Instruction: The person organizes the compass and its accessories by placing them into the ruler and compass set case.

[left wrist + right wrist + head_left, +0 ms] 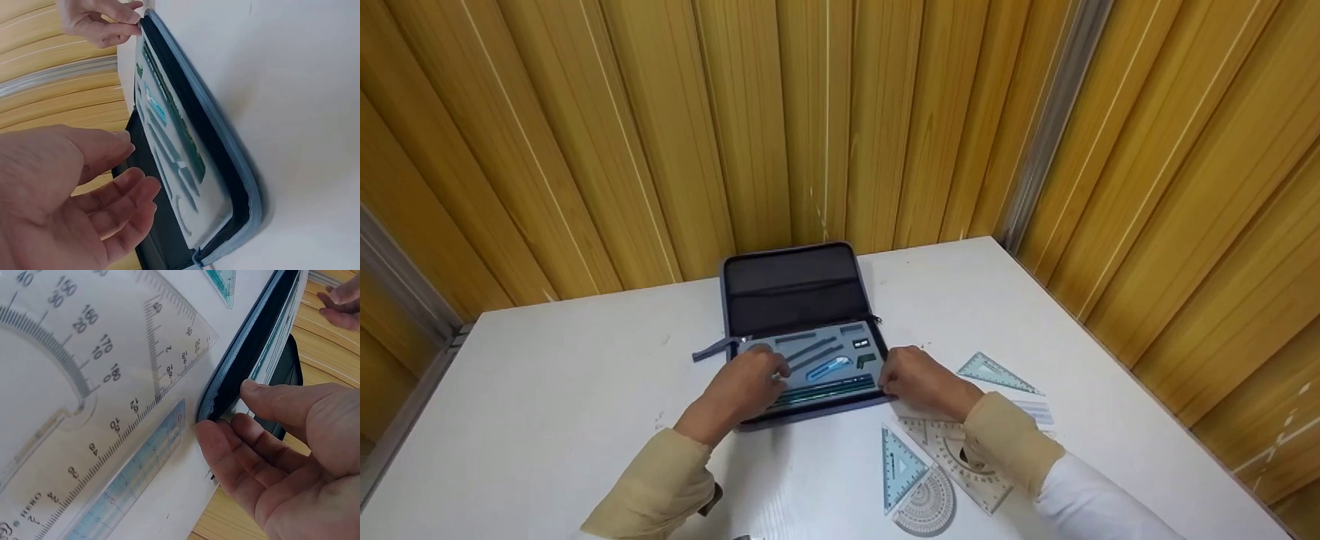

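An unzipped dark case [791,289] lies on the table, its lid folded back toward the wall. Its grey foam insert [826,335] has cut-out slots holding a blue utility knife [830,367], a small sharpener [861,343], a small dark green piece [865,361] and dark green pencils [832,389]. My left hand [750,381] hovers over the left end of the insert; its thumb and fingers are apart with nothing between them [112,194]. At the right edge, my right hand [922,379] pinches the rim of the case near its front corner, thumb on the insert side.
Right of the case lie a clear set square [996,373], a second set square [901,469], a half-round protractor [926,506], a large clear triangle with a protractor scale [988,489] and a bluish ruler [1035,411]. Wood-patterned walls [810,135] stand behind and right.
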Tool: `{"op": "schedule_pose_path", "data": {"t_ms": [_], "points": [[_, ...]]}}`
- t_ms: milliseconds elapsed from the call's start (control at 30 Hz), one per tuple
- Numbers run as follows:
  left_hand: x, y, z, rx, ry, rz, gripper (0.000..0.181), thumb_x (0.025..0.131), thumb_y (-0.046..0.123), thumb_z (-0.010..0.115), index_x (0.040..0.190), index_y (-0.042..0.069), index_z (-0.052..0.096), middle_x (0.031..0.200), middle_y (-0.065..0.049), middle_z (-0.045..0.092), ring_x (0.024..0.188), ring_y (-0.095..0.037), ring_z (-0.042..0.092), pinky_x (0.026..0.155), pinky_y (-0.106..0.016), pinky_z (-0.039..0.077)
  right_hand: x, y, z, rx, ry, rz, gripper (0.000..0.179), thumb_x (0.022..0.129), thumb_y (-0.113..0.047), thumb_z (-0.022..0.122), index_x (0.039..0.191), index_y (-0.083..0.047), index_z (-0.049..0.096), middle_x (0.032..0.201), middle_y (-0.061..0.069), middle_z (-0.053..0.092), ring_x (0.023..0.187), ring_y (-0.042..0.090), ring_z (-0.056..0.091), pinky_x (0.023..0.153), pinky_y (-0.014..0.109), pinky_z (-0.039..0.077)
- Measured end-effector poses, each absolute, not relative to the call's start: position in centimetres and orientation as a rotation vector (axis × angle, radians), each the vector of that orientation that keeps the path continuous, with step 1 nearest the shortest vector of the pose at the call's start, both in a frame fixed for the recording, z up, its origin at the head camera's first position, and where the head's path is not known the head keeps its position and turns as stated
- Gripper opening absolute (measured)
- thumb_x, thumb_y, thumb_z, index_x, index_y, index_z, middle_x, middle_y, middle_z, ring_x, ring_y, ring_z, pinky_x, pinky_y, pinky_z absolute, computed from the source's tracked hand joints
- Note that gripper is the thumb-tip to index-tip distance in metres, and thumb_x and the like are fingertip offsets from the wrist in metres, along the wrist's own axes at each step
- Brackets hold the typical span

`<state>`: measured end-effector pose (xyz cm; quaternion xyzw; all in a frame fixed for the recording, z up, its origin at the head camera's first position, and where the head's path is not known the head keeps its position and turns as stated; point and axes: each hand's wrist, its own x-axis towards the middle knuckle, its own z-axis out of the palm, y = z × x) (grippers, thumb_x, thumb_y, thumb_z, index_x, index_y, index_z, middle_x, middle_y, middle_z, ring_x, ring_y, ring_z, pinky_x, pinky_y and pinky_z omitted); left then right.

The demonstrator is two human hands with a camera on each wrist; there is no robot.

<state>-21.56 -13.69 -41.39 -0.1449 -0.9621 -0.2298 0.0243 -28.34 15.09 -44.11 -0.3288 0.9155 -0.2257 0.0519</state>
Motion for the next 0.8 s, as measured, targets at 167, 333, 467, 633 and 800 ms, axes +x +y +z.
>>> {"op": "schedule_pose_path", "data": {"t_ms": [167, 333, 467, 633, 800], "points": [[-19.6, -14.7, -40.2, -0.478, -2.986, -0.717, 0.020, 0.092, 0.004, 0.076, 0.111, 0.004, 0.076, 0.107, -0.012, 0.070, 0.100, -0.027, 0.069, 0.088, -0.044, 0.058, -28.3, 15.2, -43.9, -0.926, 2.785, -0.700, 0.017, 0.090, 0.007, 0.069, 0.099, 0.001, 0.081, 0.111, 0.016, 0.072, 0.107, 0.025, 0.067, 0.093, 0.039, 0.055], [-17.7, -16.0, -39.1, -0.406, -3.017, -0.742, 0.024, 0.091, 0.005, 0.077, 0.115, 0.007, 0.075, 0.113, -0.011, 0.068, 0.093, -0.022, 0.067, 0.083, -0.040, 0.059, -28.5, 15.4, -43.8, -0.901, 2.787, -0.701, 0.017, 0.090, 0.006, 0.069, 0.101, 0.000, 0.081, 0.114, 0.016, 0.072, 0.109, 0.025, 0.067, 0.094, 0.038, 0.055], [-16.2, -17.3, -38.6, -0.349, -3.015, -0.723, 0.027, 0.089, 0.006, 0.080, 0.116, 0.009, 0.076, 0.110, -0.007, 0.070, 0.089, -0.020, 0.065, 0.082, -0.040, 0.059, -28.6, 15.5, -43.8, -0.913, 2.789, -0.722, 0.018, 0.089, 0.007, 0.069, 0.100, 0.001, 0.081, 0.111, 0.016, 0.072, 0.106, 0.024, 0.067, 0.093, 0.039, 0.056], [-14.0, -18.9, -39.1, -0.295, -3.031, -0.662, 0.032, 0.086, 0.005, 0.082, 0.117, 0.011, 0.075, 0.108, -0.005, 0.071, 0.095, -0.022, 0.068, 0.086, -0.044, 0.058, -28.7, 15.5, -43.8, -0.905, 2.795, -0.742, 0.018, 0.088, 0.007, 0.068, 0.099, 0.000, 0.081, 0.108, 0.013, 0.072, 0.102, 0.022, 0.066, 0.091, 0.039, 0.056], [-11.8, -20.0, -40.6, -0.205, -3.134, -0.608, 0.034, 0.084, 0.006, 0.085, 0.115, 0.013, 0.074, 0.111, -0.006, 0.069, 0.095, -0.022, 0.068, 0.087, -0.046, 0.058, -28.4, 15.4, -44.0, -0.854, 2.806, -0.725, 0.015, 0.090, 0.005, 0.070, 0.098, 0.000, 0.081, 0.106, 0.011, 0.072, 0.103, 0.022, 0.066, 0.092, 0.040, 0.055]]}}
